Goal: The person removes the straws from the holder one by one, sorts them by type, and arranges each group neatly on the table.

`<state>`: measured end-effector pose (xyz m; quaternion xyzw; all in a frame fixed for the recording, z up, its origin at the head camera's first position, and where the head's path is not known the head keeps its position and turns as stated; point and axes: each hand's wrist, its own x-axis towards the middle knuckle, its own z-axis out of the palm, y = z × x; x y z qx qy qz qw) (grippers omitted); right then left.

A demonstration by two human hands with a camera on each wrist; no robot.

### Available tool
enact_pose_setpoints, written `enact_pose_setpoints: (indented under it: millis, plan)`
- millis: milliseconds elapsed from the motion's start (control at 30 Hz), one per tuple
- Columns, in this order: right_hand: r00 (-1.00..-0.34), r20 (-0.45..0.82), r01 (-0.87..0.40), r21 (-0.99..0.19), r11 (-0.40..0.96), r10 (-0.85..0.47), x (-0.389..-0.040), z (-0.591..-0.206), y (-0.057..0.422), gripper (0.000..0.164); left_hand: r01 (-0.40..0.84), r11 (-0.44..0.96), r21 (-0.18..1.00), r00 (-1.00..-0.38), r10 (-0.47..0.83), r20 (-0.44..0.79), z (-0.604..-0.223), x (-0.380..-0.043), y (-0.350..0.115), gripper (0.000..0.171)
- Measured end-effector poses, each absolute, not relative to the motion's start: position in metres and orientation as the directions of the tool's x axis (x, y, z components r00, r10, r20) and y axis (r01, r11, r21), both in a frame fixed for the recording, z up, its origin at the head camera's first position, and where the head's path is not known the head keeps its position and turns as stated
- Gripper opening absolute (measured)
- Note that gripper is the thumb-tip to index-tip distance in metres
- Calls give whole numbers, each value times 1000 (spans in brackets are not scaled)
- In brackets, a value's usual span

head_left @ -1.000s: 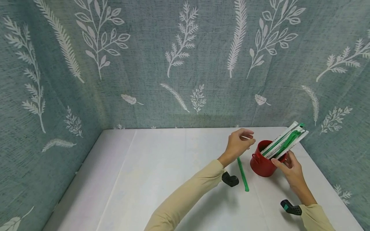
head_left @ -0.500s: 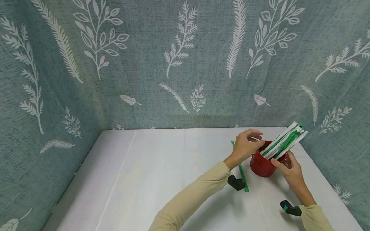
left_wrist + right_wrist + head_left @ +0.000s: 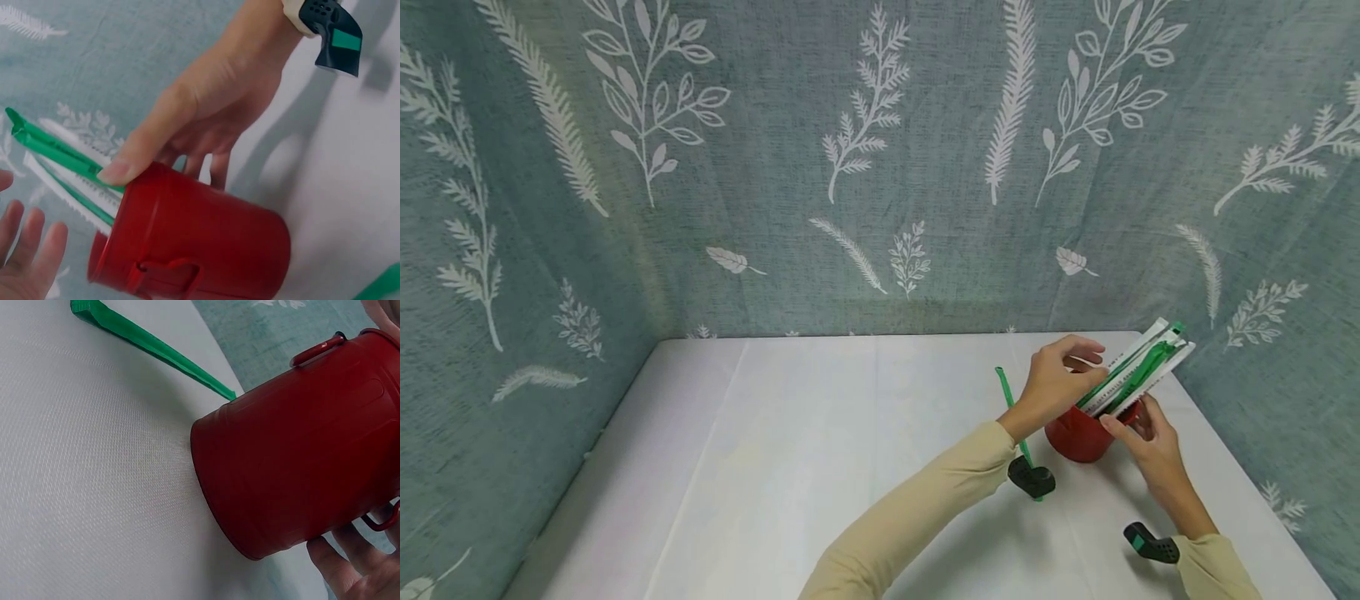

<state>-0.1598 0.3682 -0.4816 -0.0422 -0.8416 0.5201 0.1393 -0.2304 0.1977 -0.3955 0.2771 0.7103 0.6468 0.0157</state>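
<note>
On the right part of the table stands a small red metal bucket (image 3: 1078, 437) with side handles. Several slim white and green stick packets (image 3: 1138, 371) lean out of its mouth toward the right. My right hand (image 3: 1157, 446) grips the bucket's near right rim, thumb (image 3: 119, 172) at the edge by a green packet and fingers round the side. Just left of the mouth is my left hand (image 3: 1056, 379), fingers loosely bent. In the left wrist view its fingers (image 3: 50, 250) stand apart from the packets and hold nothing.
A single green stick (image 3: 1004, 387) lies on the white table (image 3: 790, 450) left of the bucket, partly hidden under my left forearm; the right wrist view shows this green stick (image 3: 156, 350) too. Leaf-patterned teal cloth (image 3: 775, 167) walls the table at the back and sides.
My left hand has moved right, from beside the bucket to its mouth at the packets, now overlapping the rim. My right hand keeps its hold on the bucket.
</note>
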Motion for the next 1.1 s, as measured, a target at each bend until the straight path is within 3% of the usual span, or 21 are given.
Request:
enact_pose_setpoints:
  millis: [533, 1100]
  plan:
    - [-965, 146, -36, -897, 441, 218, -162, -480, 367, 70, 428, 93, 899, -812, 477, 337, -406, -236, 223, 27]
    - [-958, 188, -73, -889, 452, 217, -159, -483, 369, 71, 468, 177, 866, -783, 537, 314, -410, -236, 238, 16]
